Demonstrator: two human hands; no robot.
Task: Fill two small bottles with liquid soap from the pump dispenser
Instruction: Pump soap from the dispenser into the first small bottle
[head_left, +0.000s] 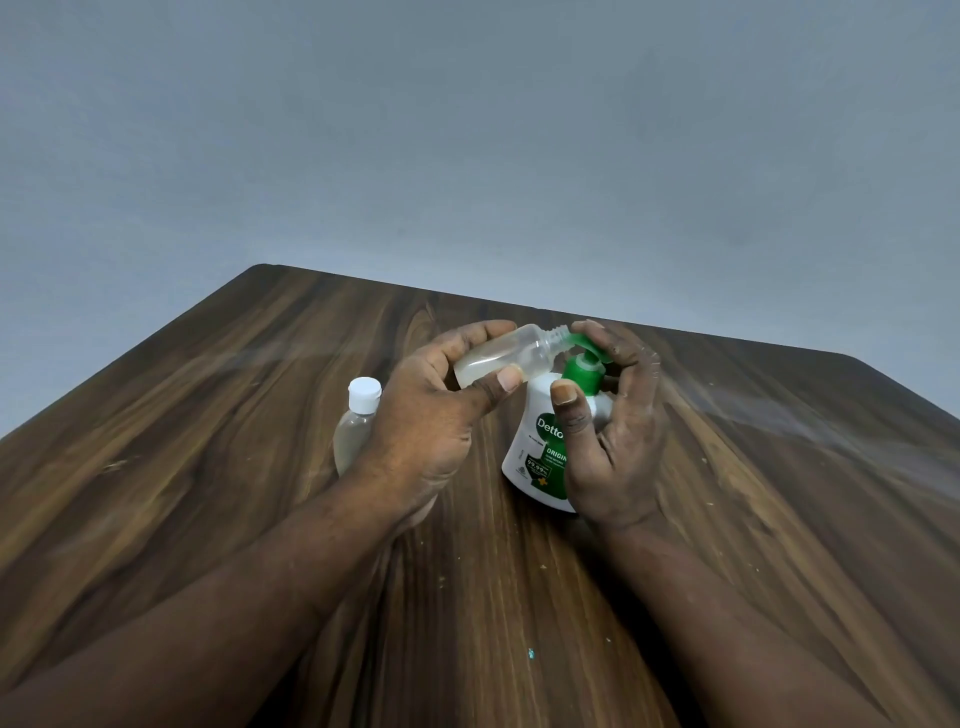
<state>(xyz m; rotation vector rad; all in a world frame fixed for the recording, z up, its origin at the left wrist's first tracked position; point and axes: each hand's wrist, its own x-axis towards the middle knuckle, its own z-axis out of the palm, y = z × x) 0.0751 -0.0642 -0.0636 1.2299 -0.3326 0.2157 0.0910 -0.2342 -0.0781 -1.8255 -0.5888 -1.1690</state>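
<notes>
We hold the open small bottle (506, 356) in our left hand (431, 410), fingers (483, 330) curled over its upper side and the thumb under it, so they are clamped on the bottle's body. It lies tilted almost flat, its threaded mouth raised and touching the tip of the green nozzle (579, 340). We judge this is so the soap goes straight into the narrow neck and does not drip down the outside. A little pale liquid has pooled at the bottle's lower end, so filling looks begun but far from finished. The pump dispenser (535, 452) stands upright on the tabletop (208, 467), in its far half and about midway between the left and right edges. Our right hand (618, 431) wraps it from the right. The curled fingers sit over the back of the pump head and the thumb rests at the front by the green collar, a grip that steadies the dispenser and is ready to press. The capped small bottle (358, 421) stands just left of our left wrist, which partly hides it, with its white cap (364, 394) on and pale liquid inside. By our reckoning it is already done and was set aside there, out of the way. The next press calls for holding mouth and nozzle together, since a slip would send soap onto the tabletop.
</notes>
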